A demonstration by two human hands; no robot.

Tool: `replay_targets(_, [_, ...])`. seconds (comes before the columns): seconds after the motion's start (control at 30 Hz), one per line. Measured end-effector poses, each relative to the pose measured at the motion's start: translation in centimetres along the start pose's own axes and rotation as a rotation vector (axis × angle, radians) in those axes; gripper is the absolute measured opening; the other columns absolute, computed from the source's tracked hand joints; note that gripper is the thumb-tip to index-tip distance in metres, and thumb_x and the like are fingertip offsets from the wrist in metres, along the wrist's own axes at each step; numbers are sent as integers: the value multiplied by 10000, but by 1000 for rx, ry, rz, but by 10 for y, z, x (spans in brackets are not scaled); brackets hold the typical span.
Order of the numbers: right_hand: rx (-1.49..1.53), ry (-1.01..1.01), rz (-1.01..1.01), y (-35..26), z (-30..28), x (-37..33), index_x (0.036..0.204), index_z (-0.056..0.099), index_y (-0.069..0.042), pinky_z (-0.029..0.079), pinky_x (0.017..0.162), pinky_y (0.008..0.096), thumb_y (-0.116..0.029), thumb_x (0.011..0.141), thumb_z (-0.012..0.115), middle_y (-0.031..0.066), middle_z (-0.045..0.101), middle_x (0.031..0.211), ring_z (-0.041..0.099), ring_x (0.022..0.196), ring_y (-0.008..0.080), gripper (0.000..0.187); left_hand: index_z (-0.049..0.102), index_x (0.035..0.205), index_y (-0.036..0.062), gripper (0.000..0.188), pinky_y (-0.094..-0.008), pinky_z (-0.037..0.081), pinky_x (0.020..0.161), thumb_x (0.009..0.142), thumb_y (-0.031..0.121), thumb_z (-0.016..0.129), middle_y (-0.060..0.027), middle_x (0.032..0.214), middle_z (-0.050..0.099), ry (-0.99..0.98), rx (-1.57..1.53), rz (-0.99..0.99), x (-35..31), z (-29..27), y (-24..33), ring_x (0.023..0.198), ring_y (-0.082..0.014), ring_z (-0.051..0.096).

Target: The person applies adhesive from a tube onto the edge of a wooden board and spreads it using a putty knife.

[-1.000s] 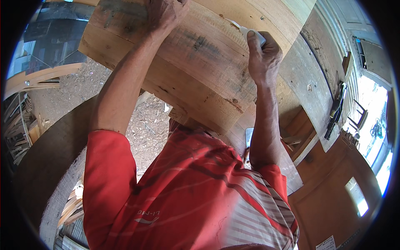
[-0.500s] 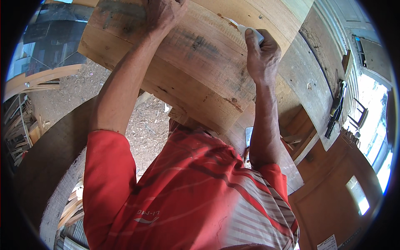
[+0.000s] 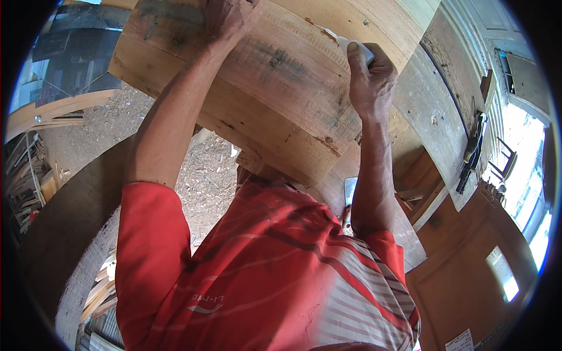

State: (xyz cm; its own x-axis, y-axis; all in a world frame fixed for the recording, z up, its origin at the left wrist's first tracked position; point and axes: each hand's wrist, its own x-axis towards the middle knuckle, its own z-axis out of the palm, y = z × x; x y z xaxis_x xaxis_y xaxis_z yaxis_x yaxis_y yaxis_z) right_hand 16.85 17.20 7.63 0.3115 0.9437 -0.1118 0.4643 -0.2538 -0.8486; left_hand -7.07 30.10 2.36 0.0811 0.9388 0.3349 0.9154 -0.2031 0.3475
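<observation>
My right hand [image 3: 373, 76] is closed round a small white squeeze bottle [image 3: 343, 42], thumb on top. Its narrow tip points up and left, down at a wooden panel [image 3: 275, 88] made of several planks side by side. Around the tip runs a seam with small brown marks. At the upper edge of the view, my left hand [image 3: 231, 19] is over the panel's far part. The picture's edge cuts off its fingers, so their grip is hidden. Dark stains and rough grain show on the planks between my hands.
To the right, a grey board [image 3: 430, 99] carries a black-handled tool [image 3: 471, 155] by its edge. A brown panel [image 3: 462, 263] stands lower right. Wood shavings cover the floor [image 3: 208, 175]; scrap wood [image 3: 29, 181] is piled at left. A curved board [image 3: 76, 216] sits beside my left arm.
My right hand and the white bottle have shifted slightly to the right and toward me. The left hand and the panel have hardly moved.
</observation>
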Motion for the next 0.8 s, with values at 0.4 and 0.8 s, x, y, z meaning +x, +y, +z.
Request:
replay_targets(0.4, [-12,13,-6,7,2,1,928,708,1,513,632,346,-307,976,692,83,653,702,615,659,155,313,612,1256,28,390,-539,429,1045,955,260,699,-181,1319,606,58,-28,49,1,5,-5,1217,-385,572])
replay_targets(0.8, [20,26,-25,7,1,-2,912,700,0,501,612,337,-301,978,697,74,632,676,594,632,139,308,617,1249,29,400,-545,409,1067,939,260,718,-179,1312,610,96,-17,82,0,7,-7,1241,-385,550])
